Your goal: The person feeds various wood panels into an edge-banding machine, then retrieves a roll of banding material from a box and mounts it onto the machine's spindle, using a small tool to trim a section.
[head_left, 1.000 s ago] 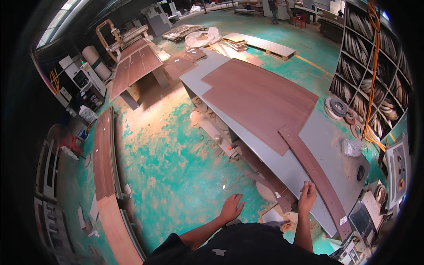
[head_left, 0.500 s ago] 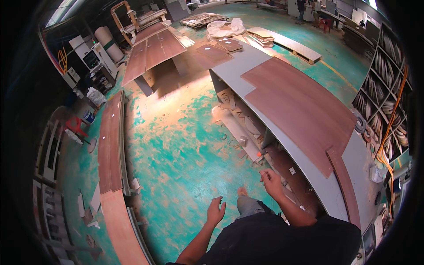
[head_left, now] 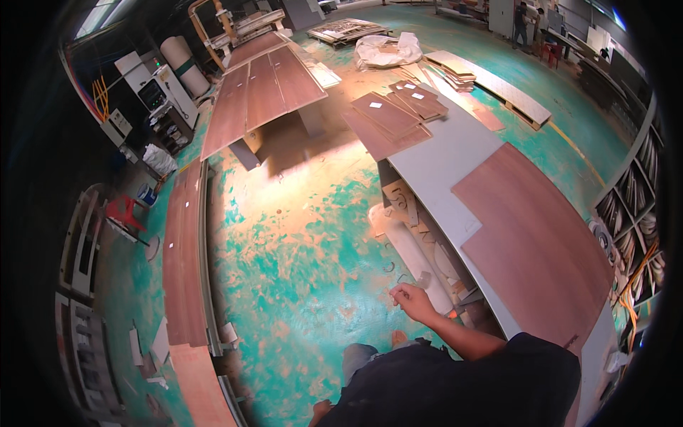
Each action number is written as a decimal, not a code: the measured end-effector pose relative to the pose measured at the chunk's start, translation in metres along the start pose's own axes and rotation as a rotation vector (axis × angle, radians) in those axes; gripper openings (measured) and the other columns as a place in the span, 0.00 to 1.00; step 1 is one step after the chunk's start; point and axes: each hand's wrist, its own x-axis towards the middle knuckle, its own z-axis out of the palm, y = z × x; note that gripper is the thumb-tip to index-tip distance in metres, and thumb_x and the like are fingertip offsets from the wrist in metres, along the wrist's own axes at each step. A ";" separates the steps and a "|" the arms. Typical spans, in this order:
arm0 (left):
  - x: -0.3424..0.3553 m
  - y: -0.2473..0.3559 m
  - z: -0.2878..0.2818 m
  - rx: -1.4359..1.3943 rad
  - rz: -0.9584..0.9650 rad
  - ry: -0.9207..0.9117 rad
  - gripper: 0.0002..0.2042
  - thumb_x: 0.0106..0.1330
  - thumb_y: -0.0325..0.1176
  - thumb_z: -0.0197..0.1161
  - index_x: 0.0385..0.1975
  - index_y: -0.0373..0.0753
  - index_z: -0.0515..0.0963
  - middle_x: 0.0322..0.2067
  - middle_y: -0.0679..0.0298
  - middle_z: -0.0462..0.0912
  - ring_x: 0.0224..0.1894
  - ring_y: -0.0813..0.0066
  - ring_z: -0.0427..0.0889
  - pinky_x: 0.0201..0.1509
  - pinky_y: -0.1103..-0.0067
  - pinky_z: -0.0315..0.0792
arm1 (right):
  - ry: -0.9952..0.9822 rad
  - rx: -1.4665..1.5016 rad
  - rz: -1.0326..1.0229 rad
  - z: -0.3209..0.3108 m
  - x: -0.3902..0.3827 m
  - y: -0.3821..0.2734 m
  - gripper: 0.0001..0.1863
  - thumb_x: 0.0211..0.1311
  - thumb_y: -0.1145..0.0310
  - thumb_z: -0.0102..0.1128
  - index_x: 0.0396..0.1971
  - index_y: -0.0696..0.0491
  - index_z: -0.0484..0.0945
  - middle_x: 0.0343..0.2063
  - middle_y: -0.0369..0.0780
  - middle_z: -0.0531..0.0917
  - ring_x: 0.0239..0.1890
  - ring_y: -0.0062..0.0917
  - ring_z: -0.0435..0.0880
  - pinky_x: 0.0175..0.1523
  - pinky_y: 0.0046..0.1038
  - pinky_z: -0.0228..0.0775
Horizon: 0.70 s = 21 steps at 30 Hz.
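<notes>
Red seat: far left of your hands, the red seat (head_left: 125,211) stands on the green, dust-strewn floor (head_left: 284,299), beside a bucket (head_left: 147,194).
Long brown panels: left of both your hands, the long brown panels (head_left: 186,249) run away from you; a paler panel (head_left: 197,377) continues the line toward you.
Far brown panels: well ahead of your left hand and somewhat left of it, the far brown panels (head_left: 267,91) lie on a raised support.
Left hand: your left hand (head_left: 321,410) is low, close against your dark shirt and mostly hidden; you cannot tell whether it is wide, narrow or holding anything.
Labelled panels: beyond your right hand, the small brown panels (head_left: 380,112) with white labels lie at the worktop's far end, partly overlapping.
Right hand: your right hand (head_left: 414,302) is narrow, its fingers loosely curled with no object visible; whether thumb and fingertips meet is unclear.
Pale long piece: just ahead of your right hand, the pale long piece (head_left: 403,245) lies low beside the worktop.
Worktop: the grey worktop (head_left: 442,167) extends ahead and to the right of your right hand.
Large brown panel: right of your right hand and apart from it, the large brown panel (head_left: 541,242) lies flat on the worktop, its notched edge toward that hand.
Strip rack: farthest right of your hands, the rack (head_left: 633,206) holds bundled strips.
</notes>
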 end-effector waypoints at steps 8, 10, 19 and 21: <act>0.256 0.026 -0.113 -0.556 -0.294 0.080 0.17 0.68 0.52 0.71 0.40 0.45 0.90 0.35 0.53 0.92 0.37 0.50 0.90 0.41 0.56 0.83 | -0.168 -0.070 -0.137 0.074 0.257 -0.073 0.12 0.79 0.62 0.63 0.46 0.56 0.87 0.30 0.37 0.91 0.31 0.20 0.89 0.39 0.29 0.79; 0.321 0.009 -0.160 -0.561 -0.251 0.068 0.15 0.68 0.50 0.71 0.39 0.44 0.89 0.34 0.54 0.92 0.35 0.52 0.89 0.39 0.56 0.82 | -0.147 -0.060 -0.086 0.091 0.309 -0.080 0.12 0.79 0.62 0.64 0.47 0.56 0.87 0.30 0.37 0.91 0.32 0.20 0.89 0.40 0.29 0.79; 0.578 -0.138 -0.496 -1.076 -0.452 0.019 0.11 0.70 0.36 0.64 0.31 0.34 0.83 0.24 0.57 0.85 0.23 0.63 0.82 0.30 0.66 0.77 | -0.051 0.120 -0.017 0.124 0.513 -0.147 0.10 0.80 0.66 0.62 0.50 0.55 0.87 0.32 0.36 0.90 0.33 0.17 0.85 0.40 0.26 0.77; 0.668 -0.127 -0.583 -0.996 -0.327 0.143 0.12 0.71 0.33 0.61 0.30 0.31 0.82 0.22 0.58 0.84 0.22 0.66 0.80 0.30 0.69 0.76 | 0.025 0.109 0.024 0.112 0.567 -0.158 0.10 0.80 0.65 0.62 0.49 0.55 0.87 0.33 0.34 0.90 0.32 0.15 0.83 0.40 0.25 0.75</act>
